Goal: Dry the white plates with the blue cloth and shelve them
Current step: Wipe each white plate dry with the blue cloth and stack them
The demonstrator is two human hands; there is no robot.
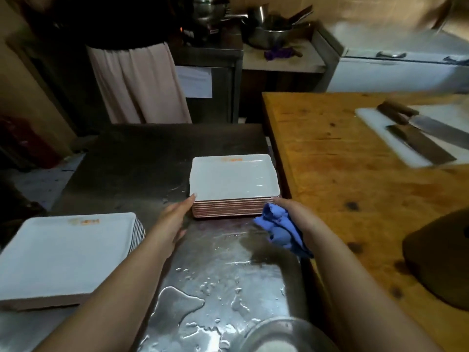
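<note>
Blue cloth [281, 231]: bunched up in the right hand [291, 212], which grips it.
Left hand [175, 217]: open, fingers straight, touching the near left corner of the middle stack [233, 179].
Middle stack: white plates on the wet steel table [127, 158], top one looks wet.
Left stack [66, 252]: more white plates, well apart.
Left to do: no shelf in view, so drying and shelving probably remain.
</note>
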